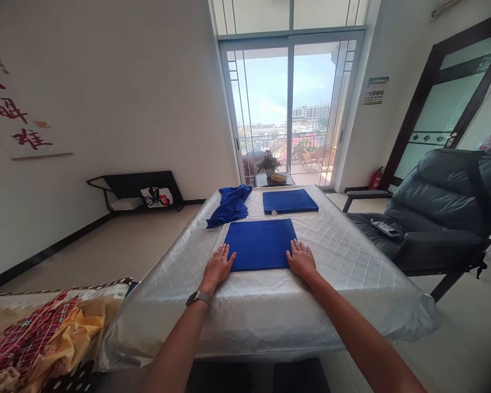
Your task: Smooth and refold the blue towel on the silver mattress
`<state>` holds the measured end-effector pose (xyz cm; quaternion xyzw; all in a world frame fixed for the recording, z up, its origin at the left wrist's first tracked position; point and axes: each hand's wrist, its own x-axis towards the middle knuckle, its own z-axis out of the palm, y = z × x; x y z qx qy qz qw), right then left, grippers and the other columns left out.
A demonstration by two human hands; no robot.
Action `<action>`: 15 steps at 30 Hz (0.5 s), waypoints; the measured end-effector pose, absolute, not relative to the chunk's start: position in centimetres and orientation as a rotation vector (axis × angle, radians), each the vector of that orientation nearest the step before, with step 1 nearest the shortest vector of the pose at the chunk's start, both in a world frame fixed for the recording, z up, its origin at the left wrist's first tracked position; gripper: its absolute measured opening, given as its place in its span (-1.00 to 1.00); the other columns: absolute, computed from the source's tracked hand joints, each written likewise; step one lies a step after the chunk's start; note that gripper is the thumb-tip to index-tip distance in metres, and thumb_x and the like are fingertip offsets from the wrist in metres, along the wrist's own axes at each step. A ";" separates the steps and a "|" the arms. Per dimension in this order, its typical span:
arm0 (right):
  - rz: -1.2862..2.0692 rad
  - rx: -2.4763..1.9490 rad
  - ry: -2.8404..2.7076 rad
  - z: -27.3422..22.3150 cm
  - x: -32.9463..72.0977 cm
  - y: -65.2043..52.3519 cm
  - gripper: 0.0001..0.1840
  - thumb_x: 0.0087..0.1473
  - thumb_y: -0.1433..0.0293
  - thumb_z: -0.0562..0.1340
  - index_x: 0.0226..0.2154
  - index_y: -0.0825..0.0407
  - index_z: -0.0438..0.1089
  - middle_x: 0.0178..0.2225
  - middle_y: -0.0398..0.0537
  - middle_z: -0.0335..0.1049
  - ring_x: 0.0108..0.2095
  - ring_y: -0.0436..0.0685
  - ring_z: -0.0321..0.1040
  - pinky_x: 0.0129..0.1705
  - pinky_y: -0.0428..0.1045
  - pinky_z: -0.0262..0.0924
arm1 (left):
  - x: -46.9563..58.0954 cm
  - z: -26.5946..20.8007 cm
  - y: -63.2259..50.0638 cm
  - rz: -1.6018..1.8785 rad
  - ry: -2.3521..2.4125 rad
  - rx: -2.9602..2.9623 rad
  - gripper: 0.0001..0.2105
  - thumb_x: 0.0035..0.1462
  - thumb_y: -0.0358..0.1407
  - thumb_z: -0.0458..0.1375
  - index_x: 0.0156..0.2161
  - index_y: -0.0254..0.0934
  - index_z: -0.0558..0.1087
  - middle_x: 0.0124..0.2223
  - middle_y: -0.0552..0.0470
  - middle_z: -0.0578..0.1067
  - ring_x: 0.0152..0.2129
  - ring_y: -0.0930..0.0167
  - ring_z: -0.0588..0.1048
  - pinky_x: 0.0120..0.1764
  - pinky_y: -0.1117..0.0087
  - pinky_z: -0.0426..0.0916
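Observation:
A folded blue cloth (259, 245) lies flat as a neat rectangle on the silver quilted table cover (343, 256). My left hand (219, 266) rests flat at its left edge, fingers stretched out, a dark band on the wrist. At the right edge lies my right hand (301, 258), also flat with its fingers extended. Both hands touch the cloth without gripping it. Farther back sits a stack of folded blue cloth (290, 201) with a small white tag at its front. To its left is a crumpled blue cloth (231, 206).
A dark padded armchair (425, 202) stands right of the table, with a grey device (387, 228) on its seat. Patterned fabrics (45, 338) are heaped at the lower left. Beyond the table, a potted plant (269, 162) stands before the sliding glass door (290, 109).

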<state>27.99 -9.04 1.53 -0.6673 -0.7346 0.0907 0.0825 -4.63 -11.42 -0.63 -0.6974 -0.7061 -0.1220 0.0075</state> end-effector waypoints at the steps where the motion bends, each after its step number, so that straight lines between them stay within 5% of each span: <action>1: 0.270 -1.994 -2.196 1.6 28.0 -9.1 -0.26 0.32 0.13 -0.21 0.42 0.13 -0.14 0.45 -0.07 -0.27 0.42 0.19 -0.34 0.38 0.16 -0.47 | -4.6 -0.7 -11.4 -0.386 -2.203 -2.179 -0.28 0.37 0.07 -0.33 0.38 -0.45 0.07 0.42 -0.21 0.06 0.37 0.25 0.03 0.35 0.16 -0.09; 15: 0.235 -1.987 -2.184 1.4 28.0 -9.1 -0.27 0.32 0.13 -0.19 0.42 0.11 -0.12 0.44 -0.07 -0.22 0.42 0.18 -0.30 0.39 0.14 -0.45 | -4.9 -1.1 -11.1 -0.369 -2.196 -2.173 -0.29 0.37 0.07 -0.33 0.38 -0.45 0.07 0.42 -0.21 0.07 0.36 0.23 0.05 0.35 0.16 -0.08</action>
